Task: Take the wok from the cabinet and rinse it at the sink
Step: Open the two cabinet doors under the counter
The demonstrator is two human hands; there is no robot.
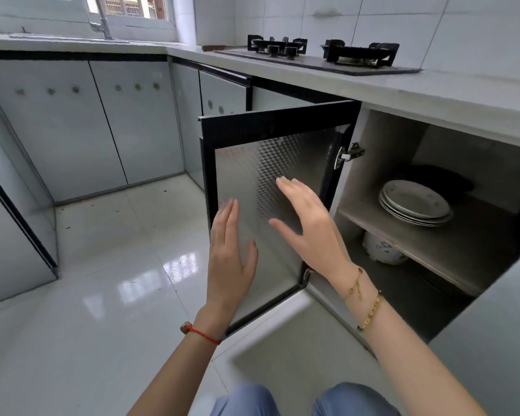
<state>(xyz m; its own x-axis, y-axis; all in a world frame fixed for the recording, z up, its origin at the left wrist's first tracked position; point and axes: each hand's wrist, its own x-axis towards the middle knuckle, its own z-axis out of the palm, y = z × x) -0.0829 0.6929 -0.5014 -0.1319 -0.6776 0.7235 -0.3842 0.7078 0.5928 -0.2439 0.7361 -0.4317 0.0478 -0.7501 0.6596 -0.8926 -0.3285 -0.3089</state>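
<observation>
Hands first: the left hand (230, 256) is flat with fingers straight, held up before the outer edge of the open cabinet door (270, 187), and holds nothing. The right hand (305, 223) is likewise spread and relaxed, thumb out, in front of the door's patterned panel, nearer the hinge (348, 154); whether either touches the panel I cannot tell. A red cord circles the left wrist, two gold bracelets (363, 301) the right.

The door stands swung wide toward the floor space, its black frame edge jutting into the room. Right of it the cabinet (372, 175) gapes open. On its shelf (432, 238) lies a stack of plates (414, 202); just behind them sits a dark rounded shape, seemingly the wok (444, 177), partly hidden in shadow. Under the shelf stands a white rice cooker (381, 247).

Above, the desk (432, 94) carries a gas hob (321, 55). Far left along the desk, under the window, a tap (102, 25) marks the sink. The tiled floor (102, 265) lies between.
</observation>
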